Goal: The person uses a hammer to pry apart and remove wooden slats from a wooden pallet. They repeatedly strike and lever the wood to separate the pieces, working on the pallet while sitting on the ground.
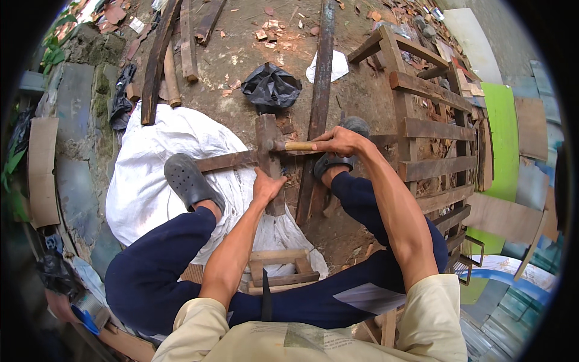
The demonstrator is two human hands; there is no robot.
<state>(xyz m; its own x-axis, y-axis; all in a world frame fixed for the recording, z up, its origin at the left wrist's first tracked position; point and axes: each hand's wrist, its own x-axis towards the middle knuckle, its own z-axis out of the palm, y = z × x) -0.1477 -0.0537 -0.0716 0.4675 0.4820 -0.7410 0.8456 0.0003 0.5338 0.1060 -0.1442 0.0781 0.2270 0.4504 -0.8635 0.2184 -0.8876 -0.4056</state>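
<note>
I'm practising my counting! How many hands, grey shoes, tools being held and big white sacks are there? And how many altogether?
Left hand and right hand: 2
Left shoe and right shoe: 2
Held tool: 1
Big white sack: 1
Total: 6

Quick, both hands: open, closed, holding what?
Left hand: closed, holding a short wooden piece.
Right hand: closed, holding a tool's wooden handle.

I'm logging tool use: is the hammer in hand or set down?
In hand: the hammer is held by its wooden handle in the right hand; the left hand grasps a plank.
</note>
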